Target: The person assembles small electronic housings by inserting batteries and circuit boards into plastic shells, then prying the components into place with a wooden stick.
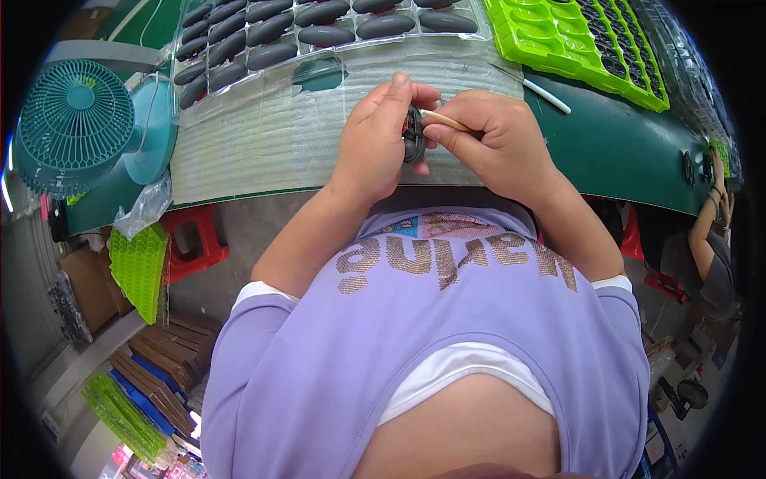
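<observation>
My left hand (381, 132) is closed around a small black part with a bit of red inside (412, 137), held up above the near edge of the table. Pinched between the thumb and fingers of my right hand (499, 140) is a thin pale wooden stick (444, 120). Its tip reaches the black part, though whether it touches or goes inside I cannot make out. Much of the part is covered by my left fingers. Beyond my hands, a clear plastic tray (319, 53) holds rows of dark grey oval pieces (325, 36).
A bright green moulded tray (550, 60) with black pieces stands at the back right, a white pen-like tool (547, 96) beside it. Foam sheet (263, 152) covers part of the green table (638, 160). At the left stands a teal fan (77, 120). Another person's arm (706, 219) shows far right.
</observation>
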The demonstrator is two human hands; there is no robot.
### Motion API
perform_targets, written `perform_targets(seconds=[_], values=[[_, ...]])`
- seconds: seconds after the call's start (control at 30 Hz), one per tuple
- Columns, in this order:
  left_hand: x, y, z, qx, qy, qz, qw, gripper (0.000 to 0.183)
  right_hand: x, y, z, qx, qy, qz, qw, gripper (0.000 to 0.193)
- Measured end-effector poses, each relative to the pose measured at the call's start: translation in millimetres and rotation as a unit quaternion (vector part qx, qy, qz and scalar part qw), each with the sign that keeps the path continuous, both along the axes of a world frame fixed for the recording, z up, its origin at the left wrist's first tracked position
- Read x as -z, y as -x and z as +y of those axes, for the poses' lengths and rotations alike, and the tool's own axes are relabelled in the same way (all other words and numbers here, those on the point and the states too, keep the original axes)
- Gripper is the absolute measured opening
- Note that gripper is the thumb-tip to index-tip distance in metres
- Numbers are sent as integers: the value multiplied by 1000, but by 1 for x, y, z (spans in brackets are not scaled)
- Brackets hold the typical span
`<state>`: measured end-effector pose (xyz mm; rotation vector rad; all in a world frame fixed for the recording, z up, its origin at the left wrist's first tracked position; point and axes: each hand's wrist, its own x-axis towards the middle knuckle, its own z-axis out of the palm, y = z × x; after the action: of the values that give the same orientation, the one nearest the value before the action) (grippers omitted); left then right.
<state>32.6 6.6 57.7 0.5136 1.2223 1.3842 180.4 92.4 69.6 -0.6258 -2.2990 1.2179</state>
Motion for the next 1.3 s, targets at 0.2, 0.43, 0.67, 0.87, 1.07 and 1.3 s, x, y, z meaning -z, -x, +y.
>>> perform_targets(seconds=[0.2,0.43,0.67,0.87,1.07,1.3], values=[[4,-1,1,-16,22,10,1000,57,0,0,-2,1,-3,-7,1000,12],[2,-6,2,-17,31,59,998,59,-2,-1,-3,-14,-103,-13,995,10],[5,-10,1,-40,33,91,994,57,-3,0,-10,-6,-172,-30,985,11],[2,-18,-6,54,15,77,995,56,7,0,-3,52,-293,-131,946,12],[8,2,-5,15,-1,-98,995,58,-8,-15,12,136,71,44,987,13],[1,4,-4,31,-18,-168,985,59,-3,-22,9,77,56,15,995,14]])
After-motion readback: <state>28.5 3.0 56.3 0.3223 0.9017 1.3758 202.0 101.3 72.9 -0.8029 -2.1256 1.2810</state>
